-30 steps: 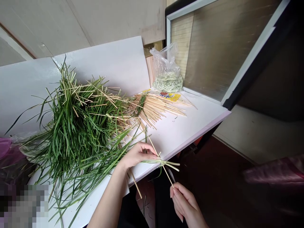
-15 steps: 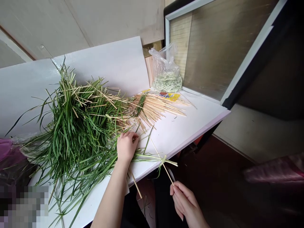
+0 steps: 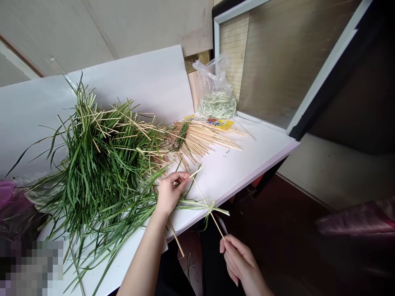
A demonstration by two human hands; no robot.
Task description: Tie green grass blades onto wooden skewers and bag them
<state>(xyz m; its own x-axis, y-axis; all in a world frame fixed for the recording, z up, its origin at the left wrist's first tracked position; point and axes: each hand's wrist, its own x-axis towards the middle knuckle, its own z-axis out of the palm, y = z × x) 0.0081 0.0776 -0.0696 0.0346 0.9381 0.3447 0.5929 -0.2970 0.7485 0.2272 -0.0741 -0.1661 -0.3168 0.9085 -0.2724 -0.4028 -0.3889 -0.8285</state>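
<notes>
My right hand (image 3: 237, 261) is shut on the lower end of a thin bamboo skewer (image 3: 202, 193), which slants up to the left over the white board's front edge. Green grass blades (image 3: 211, 209) are knotted crosswise around the skewer, with their long ends trailing left. My left hand (image 3: 171, 193) lies over the blades beside a large heap of long green grass (image 3: 98, 164). Its fingertips pinch a short pale stalk (image 3: 196, 172). Behind that hand, a fan of loose wooden skewers (image 3: 203, 142) lies partly under the grass.
The white board (image 3: 237, 164) ends at a pink-edged front edge, with a dark floor below. A plastic bag of pale green pieces (image 3: 216, 98) and a yellow packet (image 3: 214, 122) stand at the back, next to a framed window (image 3: 277, 61). Purple cloth (image 3: 6, 193) lies far left.
My left hand has shifted slightly right and up, from the edge of the grass heap, with its fingers now stretched out around the pale stalk. My right hand and the skewer have barely moved.
</notes>
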